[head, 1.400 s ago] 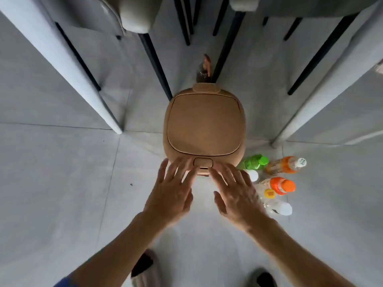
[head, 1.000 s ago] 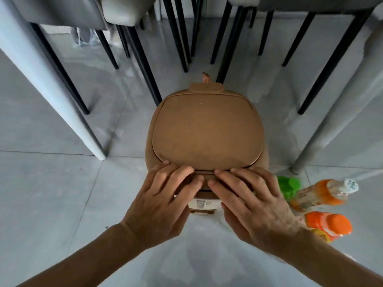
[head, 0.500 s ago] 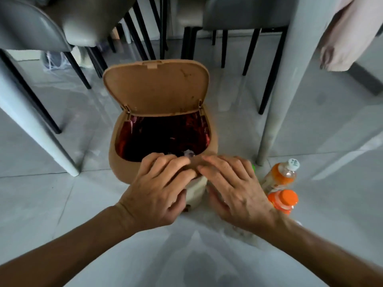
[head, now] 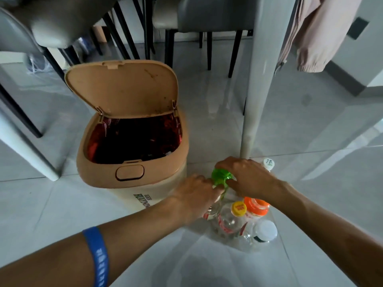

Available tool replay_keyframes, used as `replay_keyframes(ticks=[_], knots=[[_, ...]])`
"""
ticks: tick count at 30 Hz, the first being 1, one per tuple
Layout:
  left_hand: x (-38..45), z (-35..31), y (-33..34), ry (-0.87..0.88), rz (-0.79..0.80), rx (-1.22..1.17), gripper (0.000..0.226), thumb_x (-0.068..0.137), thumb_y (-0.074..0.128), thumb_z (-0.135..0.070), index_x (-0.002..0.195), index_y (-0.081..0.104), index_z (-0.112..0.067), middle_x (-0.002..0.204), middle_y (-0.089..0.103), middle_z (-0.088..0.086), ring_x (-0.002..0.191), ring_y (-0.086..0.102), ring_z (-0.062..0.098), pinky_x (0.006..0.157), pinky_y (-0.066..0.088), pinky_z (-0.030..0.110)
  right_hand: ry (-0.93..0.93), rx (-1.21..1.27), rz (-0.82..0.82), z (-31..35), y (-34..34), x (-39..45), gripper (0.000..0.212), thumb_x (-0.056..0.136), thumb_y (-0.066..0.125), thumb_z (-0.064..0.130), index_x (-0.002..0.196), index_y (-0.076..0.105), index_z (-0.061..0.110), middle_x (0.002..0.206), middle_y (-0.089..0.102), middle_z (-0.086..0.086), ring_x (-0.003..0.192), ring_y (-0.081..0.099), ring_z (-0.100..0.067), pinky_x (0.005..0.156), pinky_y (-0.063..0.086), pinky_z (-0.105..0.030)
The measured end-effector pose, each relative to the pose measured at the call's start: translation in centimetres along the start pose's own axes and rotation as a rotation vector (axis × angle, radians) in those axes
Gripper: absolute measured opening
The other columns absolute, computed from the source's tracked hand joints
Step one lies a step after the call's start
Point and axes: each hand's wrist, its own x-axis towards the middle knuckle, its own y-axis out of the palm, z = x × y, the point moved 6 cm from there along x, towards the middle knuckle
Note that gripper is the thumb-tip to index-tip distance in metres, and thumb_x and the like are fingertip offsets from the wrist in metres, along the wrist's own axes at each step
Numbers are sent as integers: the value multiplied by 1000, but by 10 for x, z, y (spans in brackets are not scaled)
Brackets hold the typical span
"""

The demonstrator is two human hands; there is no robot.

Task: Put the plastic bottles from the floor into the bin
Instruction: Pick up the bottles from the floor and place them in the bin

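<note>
While the green-capped bottle (head: 221, 179) stood among the plastic bottles clustered on the floor just right of the bin (head: 132, 160), I had both hands on it: my left hand (head: 196, 195) curled around its neck below the cap, my right hand (head: 246, 177) cupped over the cap from the far side. Both looked closed on that one bottle, though the fingers hid most of the contact. Beside it lay a yellow-capped bottle (head: 238, 208), an orange-capped bottle (head: 256, 206), a white-capped bottle (head: 265, 230), and another white cap (head: 268, 163) behind my right wrist. I judged this the first pickup, with nothing yet binned. Next came lifting the bottle clear and carrying it left over the bin's rim. Its lid (head: 122, 90) stood raised, leaving the mouth open; the table leg (head: 255, 100) crowded the right side.
</note>
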Motion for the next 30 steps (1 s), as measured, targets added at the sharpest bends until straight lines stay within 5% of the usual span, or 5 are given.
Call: replay_keyframes(ticks=[6, 13, 20, 25, 30], knots=[[-15, 14, -42, -120, -132, -297, 40, 88, 61, -28, 122, 45, -17, 109, 62, 8, 100, 62, 27, 69, 45, 36, -8, 101, -82, -6, 2, 10, 31, 89, 61, 21, 119, 57, 24, 116, 64, -3, 101, 65, -28, 83, 54, -45], [-43, 73, -178, -269, -544, -514, 32, 74, 65, -46, 91, 46, -27, 81, 59, -9, 70, 56, 13, 58, 40, 27, 38, 349, -487, -4, -100, 5, 34, 83, 74, 21, 114, 61, 23, 105, 69, 4, 89, 64, -17, 78, 50, -29], [-123, 152, -289, -403, -895, -512, 39, 69, 68, -51, 95, 59, -22, 79, 63, -9, 68, 56, 6, 60, 43, 23, -183, 364, -938, 49, -219, -42, 34, 84, 71, 25, 114, 63, 10, 101, 64, -2, 81, 62, -19, 71, 57, -26], [-160, 197, -272, -517, -570, -449, 40, 61, 79, -51, 90, 60, -30, 80, 66, -8, 70, 62, 14, 64, 51, 37, -306, 562, -1146, 85, -251, -52, 26, 90, 70, 23, 114, 60, 16, 102, 65, -5, 83, 63, -23, 73, 54, -25], [-148, 207, -194, -535, -292, -232, 38, 67, 75, -49, 98, 60, -33, 89, 67, -4, 84, 63, 24, 73, 53, 39, -331, 536, -950, 127, -222, -3, 29, 88, 70, 27, 115, 61, 19, 97, 64, 5, 82, 63, -11, 70, 57, -29]])
